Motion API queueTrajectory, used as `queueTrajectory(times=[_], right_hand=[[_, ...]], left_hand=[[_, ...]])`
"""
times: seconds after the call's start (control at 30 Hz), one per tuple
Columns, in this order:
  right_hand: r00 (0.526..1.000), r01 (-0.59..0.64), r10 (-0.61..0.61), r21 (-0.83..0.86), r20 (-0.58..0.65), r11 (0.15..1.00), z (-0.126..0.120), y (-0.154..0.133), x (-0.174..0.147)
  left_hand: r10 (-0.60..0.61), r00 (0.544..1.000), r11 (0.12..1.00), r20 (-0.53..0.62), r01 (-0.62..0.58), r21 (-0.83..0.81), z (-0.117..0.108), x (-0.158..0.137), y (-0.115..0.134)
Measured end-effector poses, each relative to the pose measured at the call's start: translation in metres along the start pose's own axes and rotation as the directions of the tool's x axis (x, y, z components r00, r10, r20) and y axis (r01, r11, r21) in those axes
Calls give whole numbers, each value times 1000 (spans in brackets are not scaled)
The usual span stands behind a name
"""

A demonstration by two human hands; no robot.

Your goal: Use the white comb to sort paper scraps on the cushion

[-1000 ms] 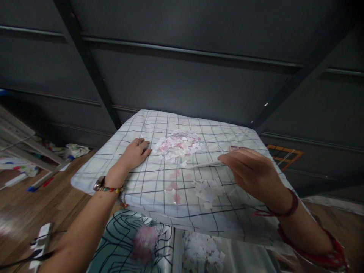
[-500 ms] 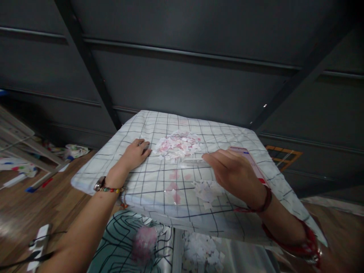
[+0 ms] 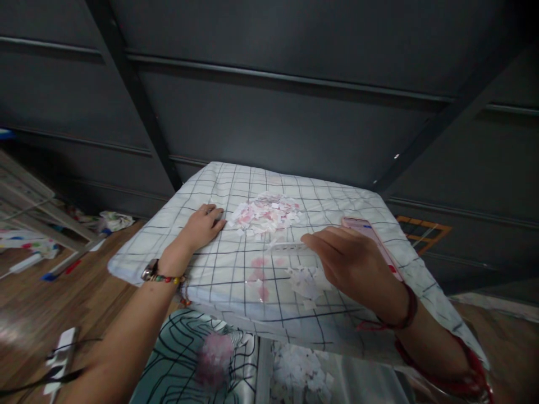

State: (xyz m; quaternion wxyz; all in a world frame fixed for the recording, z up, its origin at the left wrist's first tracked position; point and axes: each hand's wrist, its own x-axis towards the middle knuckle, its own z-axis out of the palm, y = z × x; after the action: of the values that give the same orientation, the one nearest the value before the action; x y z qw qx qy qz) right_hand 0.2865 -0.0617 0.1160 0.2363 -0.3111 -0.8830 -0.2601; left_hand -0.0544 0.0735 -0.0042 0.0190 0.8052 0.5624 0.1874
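My right hand (image 3: 352,262) pinches a thin pale strip (image 3: 288,247), just nearside of the paper heap (image 3: 267,214) between the far and near edges of the table (image 3: 332,195); my left hand (image 3: 202,229) rests, fingers apart. I think I am sorting scraps, so the next move calls for gentle touch.

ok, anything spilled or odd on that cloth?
Yes: pink patches on the checked cloth, between the big paper pile and the near edge, left of the smaller pile. They break up the white-and-dark grid and look like stains, though I can't rule out thin pink film.
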Motion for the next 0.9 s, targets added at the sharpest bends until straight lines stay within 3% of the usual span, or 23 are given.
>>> queueTrajectory(times=[0.2, 0.4, 0.9], right_hand=[[1000, -4, 3, -44, -25, 999, 1, -2, 4], [1000, 12, -13, 28, 14, 1000, -3, -3, 5], [1000, -14, 15, -73, 9, 997, -4, 9, -6]], left_hand=[[6, 1000, 1000, -10, -6, -7, 0, -1, 0], [0, 1000, 1000, 13, 0, -11, -2, -1, 1], [1, 1000, 1000, 16, -1, -13, -2, 0, 2]])
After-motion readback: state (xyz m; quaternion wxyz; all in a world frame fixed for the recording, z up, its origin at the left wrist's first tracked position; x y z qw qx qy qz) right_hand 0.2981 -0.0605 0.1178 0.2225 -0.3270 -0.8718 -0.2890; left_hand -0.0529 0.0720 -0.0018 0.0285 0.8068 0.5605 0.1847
